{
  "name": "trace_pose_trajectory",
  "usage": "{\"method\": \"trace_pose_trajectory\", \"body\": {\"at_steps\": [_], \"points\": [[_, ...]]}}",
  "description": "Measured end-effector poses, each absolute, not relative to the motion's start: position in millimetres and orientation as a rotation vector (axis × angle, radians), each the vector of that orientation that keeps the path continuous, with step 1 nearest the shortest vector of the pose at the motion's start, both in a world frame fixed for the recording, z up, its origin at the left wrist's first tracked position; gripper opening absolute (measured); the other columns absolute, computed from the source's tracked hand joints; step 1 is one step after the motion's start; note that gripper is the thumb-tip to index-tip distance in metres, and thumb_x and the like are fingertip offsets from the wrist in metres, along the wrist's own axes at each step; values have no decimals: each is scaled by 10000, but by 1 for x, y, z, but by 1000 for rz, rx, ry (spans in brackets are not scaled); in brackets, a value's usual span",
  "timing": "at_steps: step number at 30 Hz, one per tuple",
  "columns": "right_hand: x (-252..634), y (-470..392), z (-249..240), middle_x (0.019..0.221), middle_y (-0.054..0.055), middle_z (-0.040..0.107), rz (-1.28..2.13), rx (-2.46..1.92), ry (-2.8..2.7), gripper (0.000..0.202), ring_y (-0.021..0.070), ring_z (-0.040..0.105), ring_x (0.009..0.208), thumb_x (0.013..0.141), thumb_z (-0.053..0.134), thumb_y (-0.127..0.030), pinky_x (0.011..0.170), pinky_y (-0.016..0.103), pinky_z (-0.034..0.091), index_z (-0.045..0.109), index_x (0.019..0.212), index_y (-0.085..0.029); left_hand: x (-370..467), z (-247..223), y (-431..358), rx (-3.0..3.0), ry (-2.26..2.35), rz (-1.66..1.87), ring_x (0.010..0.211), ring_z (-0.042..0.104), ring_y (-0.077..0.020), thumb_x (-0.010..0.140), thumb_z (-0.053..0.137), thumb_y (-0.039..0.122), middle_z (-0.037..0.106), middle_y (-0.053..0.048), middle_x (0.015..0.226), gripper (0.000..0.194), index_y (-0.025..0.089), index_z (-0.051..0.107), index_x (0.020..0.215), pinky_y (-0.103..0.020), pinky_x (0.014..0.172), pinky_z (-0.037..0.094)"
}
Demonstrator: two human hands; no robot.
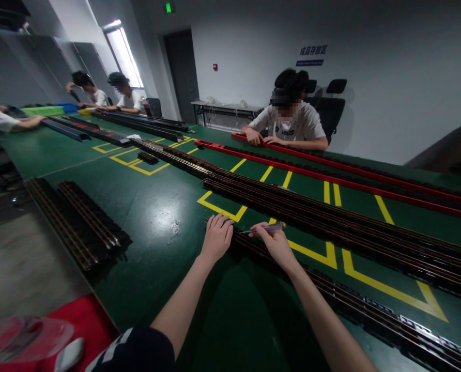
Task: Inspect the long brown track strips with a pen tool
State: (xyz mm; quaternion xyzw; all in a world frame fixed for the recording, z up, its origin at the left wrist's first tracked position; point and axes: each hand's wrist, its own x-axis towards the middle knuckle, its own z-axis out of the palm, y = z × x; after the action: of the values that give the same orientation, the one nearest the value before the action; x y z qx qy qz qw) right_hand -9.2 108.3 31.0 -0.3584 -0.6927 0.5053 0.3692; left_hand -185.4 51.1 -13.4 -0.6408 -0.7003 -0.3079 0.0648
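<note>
In the head view my right hand (274, 242) is closed around a screwdriver (271, 227) with a see-through handle. Its thin shaft points left, toward my other hand. My left hand (218, 236) lies over the near end of a long dark track strip (354, 299), fingers curled over it. From there the strip runs across the table to the lower right, with metal lines along its length. The screwdriver's tip is close to the strip by my left fingers; exactly what it touches is too small to tell.
More long dark strips (292, 199) lie just beyond my hands, with long red rails (331, 175) behind them. Two short bundles (87, 217) sit at the left table edge. Yellow tape (311, 254) marks the green table (156, 279). A co-worker (292, 121) sits opposite; several others are farther left.
</note>
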Motion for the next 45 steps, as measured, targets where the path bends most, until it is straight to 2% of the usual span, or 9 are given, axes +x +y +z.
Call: {"method": "trace_pose_trajectory", "body": {"at_steps": [4, 9, 21, 32, 45], "points": [[-7, 111, 24, 749, 51, 729, 1367, -871, -1731, 351, 238, 686, 815, 826, 558, -526, 858, 388, 485, 675, 788, -197, -185, -8, 51, -1953, -2139, -907, 1073, 553, -213, 948, 344, 227, 677, -55, 1040, 312, 216, 649, 1012, -472, 1095, 304], [-6, 112, 22, 759, 50, 720, 1410, -843, -1703, 352, 227, 679, 802, 819, 571, -529, 834, 375, 489, 664, 795, -190, -184, -6, 50, -1966, -2148, -902, 1028, 559, -201, 941, 358, 224, 679, -39, 997, 290, 225, 648, 959, -453, 1088, 305], [-3, 106, 29, 789, 41, 713, 1445, -833, -1740, 322, 208, 671, 814, 829, 560, -498, 805, 353, 492, 663, 822, -192, -184, -5, 49, -1961, -2143, -947, 1015, 565, -203, 934, 362, 218, 679, -34, 966, 279, 230, 641, 917, -459, 1093, 298], [-3, 111, 23, 657, 31, 684, 1397, -851, -1641, 277, 186, 645, 674, 807, 556, -431, 695, 317, 494, 655, 715, -188, -184, -6, 49, -1959, -2156, -955, 1019, 563, -202, 940, 330, 213, 676, -37, 969, 306, 231, 635, 922, -458, 1091, 301], [-2, 111, 22, 580, 32, 650, 1394, -891, -1518, 305, 181, 622, 597, 765, 563, -458, 637, 311, 506, 637, 637, -191, -184, -6, 50, -1950, -2160, -974, 1021, 565, -204, 932, 349, 212, 678, -32, 969, 293, 239, 640, 924, -463, 1096, 304]]}}
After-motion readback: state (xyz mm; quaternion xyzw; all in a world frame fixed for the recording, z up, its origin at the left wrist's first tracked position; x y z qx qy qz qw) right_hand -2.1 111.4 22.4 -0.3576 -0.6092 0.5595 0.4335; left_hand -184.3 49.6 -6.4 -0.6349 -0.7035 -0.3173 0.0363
